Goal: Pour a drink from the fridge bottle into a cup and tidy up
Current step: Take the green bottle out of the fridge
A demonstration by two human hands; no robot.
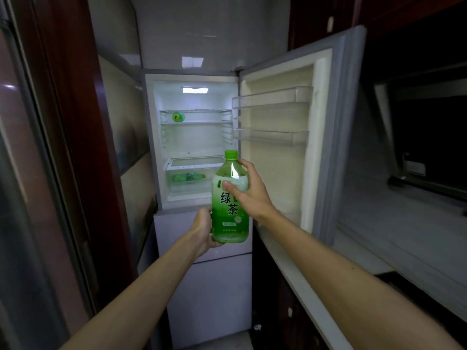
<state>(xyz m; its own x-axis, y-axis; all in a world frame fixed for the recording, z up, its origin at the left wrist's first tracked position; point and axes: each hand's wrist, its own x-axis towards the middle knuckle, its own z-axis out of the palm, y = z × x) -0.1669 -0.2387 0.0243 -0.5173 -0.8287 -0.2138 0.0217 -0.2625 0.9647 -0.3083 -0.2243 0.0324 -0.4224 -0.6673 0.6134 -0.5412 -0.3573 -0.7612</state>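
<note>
Bottle held upright before open fridge

Green tea bottle (230, 198) hanging in front of the open fridge (194, 137). Left hand (203, 229) cupping the base, right hand (249, 190) wrapping the shoulder, both grips closed on it. Probably feeling heavy, nearly full, smooth and possibly slippery; supporting underneath seeming wisest.

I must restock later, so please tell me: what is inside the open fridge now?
One bottle lying on the upper shelf, another in the bottom drawer. The held bottle hides the lower right corner.
</note>
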